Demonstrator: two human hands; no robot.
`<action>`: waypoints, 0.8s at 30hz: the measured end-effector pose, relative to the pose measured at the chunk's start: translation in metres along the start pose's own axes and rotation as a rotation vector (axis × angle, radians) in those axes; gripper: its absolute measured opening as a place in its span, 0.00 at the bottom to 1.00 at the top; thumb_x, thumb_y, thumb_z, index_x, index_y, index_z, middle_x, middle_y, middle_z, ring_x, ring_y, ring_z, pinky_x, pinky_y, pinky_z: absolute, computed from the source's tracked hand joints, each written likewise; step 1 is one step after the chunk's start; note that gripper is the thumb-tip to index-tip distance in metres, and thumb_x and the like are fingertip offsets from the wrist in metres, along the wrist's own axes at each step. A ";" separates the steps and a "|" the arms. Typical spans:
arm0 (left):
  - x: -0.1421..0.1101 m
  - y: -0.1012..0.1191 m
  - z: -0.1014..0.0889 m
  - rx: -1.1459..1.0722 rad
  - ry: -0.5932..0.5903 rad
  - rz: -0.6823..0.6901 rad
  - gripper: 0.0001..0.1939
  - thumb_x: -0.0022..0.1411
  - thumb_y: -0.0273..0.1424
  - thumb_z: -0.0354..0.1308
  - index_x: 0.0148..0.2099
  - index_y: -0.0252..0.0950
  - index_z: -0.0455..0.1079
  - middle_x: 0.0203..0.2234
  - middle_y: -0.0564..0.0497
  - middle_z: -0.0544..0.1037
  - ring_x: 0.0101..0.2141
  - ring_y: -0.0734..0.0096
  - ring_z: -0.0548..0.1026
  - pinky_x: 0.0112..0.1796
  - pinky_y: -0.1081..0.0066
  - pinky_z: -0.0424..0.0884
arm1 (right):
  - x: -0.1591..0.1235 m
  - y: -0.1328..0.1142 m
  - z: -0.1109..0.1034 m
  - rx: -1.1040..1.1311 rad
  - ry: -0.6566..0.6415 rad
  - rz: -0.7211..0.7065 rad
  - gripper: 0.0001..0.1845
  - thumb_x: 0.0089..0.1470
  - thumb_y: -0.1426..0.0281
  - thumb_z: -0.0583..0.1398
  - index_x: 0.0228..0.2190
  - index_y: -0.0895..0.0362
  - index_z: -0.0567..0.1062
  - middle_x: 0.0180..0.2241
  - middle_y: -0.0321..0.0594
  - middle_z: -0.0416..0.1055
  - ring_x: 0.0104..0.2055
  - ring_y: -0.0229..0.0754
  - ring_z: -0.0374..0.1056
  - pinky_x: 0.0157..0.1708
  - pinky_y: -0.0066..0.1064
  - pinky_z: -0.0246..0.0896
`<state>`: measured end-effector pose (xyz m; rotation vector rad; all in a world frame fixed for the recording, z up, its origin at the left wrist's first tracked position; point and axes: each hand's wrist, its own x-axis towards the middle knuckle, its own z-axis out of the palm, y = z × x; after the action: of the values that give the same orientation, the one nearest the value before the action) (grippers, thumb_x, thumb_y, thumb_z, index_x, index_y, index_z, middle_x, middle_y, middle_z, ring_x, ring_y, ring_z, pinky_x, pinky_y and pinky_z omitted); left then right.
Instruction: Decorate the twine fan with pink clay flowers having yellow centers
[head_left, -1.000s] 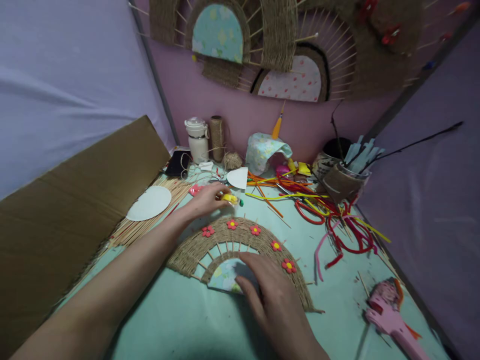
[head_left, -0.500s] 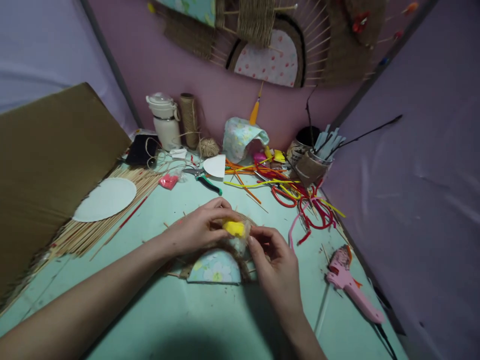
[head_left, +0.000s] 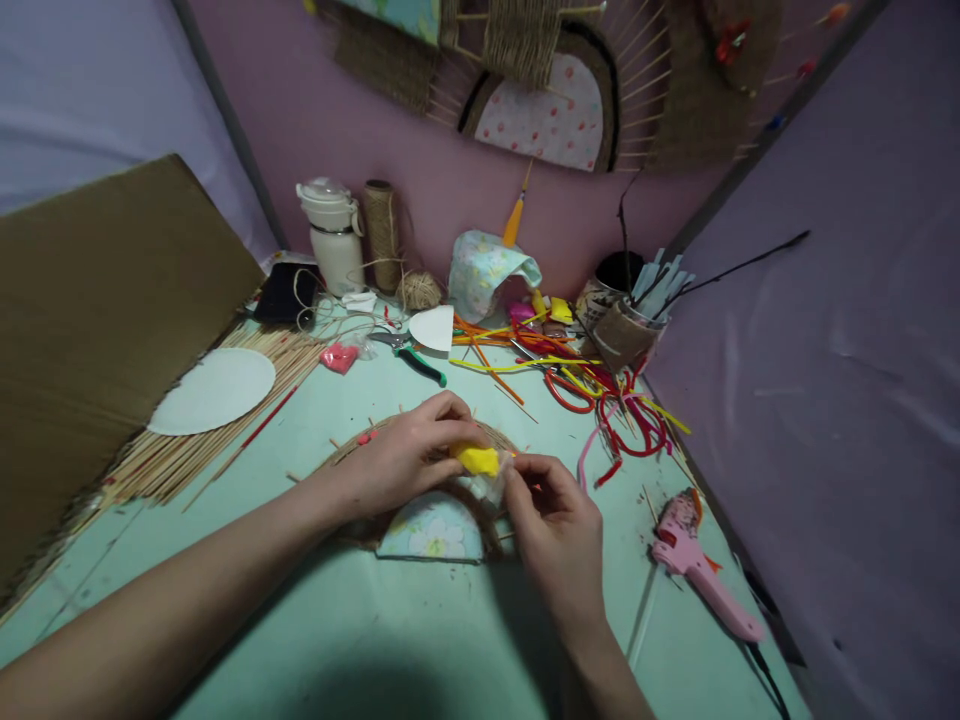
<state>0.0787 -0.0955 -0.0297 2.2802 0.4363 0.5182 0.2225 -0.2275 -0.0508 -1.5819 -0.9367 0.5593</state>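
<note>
My left hand (head_left: 424, 445) pinches a lump of yellow modelling clay (head_left: 478, 460) between thumb and fingers. Clear plastic wrap (head_left: 491, 486) hangs at the clay's right side and below it, and my right hand (head_left: 553, 515) grips its edge with closed fingertips. Under both hands lies a half-round craft piece (head_left: 429, 528), with a floral fabric centre, brown twine arches and short sticks poking from its rim. Small coral-coloured bits (head_left: 367, 438) sit on its upper left arch. My hands hide part of the arches.
A pink glue gun (head_left: 705, 580) lies at right. Behind are red-handled scissors (head_left: 568, 392), pipe cleaners (head_left: 487, 365), green-handled pruners (head_left: 421, 366) and a coral clay packet (head_left: 339, 357). Bamboo sticks (head_left: 180, 465), a white oval (head_left: 217, 392) and cardboard (head_left: 112, 300) occupy the left.
The yellow clay has shifted slightly right and shows more outside the plastic wrap. My left hand has moved slightly right and up; my right hand stays on the wrap.
</note>
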 end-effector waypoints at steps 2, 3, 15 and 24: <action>0.000 0.001 0.000 -0.011 -0.013 -0.013 0.15 0.62 0.25 0.55 0.50 0.42 0.72 0.44 0.51 0.68 0.46 0.70 0.69 0.50 0.69 0.65 | 0.000 0.003 -0.001 -0.043 0.029 -0.026 0.05 0.55 0.67 0.60 0.31 0.56 0.74 0.29 0.37 0.74 0.31 0.39 0.69 0.32 0.29 0.64; 0.000 0.001 0.001 -0.021 -0.019 -0.015 0.15 0.62 0.26 0.55 0.50 0.42 0.72 0.44 0.51 0.69 0.46 0.69 0.70 0.50 0.69 0.65 | 0.000 0.004 -0.001 -0.064 0.046 -0.036 0.05 0.55 0.67 0.60 0.31 0.56 0.74 0.29 0.36 0.73 0.30 0.38 0.69 0.32 0.29 0.64; 0.001 -0.008 0.003 -0.182 -0.012 -0.163 0.15 0.56 0.27 0.60 0.47 0.42 0.75 0.42 0.52 0.72 0.46 0.66 0.71 0.51 0.65 0.65 | 0.005 -0.003 -0.007 -0.209 -0.022 -0.407 0.12 0.56 0.80 0.56 0.37 0.55 0.77 0.32 0.37 0.70 0.35 0.37 0.68 0.34 0.27 0.63; 0.001 -0.003 0.002 -0.140 0.031 -0.161 0.13 0.59 0.29 0.60 0.46 0.43 0.75 0.41 0.51 0.72 0.44 0.68 0.72 0.49 0.65 0.67 | 0.005 -0.003 -0.009 -0.212 -0.104 -0.355 0.10 0.56 0.77 0.60 0.39 0.54 0.77 0.41 0.41 0.67 0.39 0.38 0.68 0.34 0.26 0.67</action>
<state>0.0801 -0.0944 -0.0336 2.0855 0.5751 0.4873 0.2320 -0.2289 -0.0454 -1.5339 -1.3571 0.3011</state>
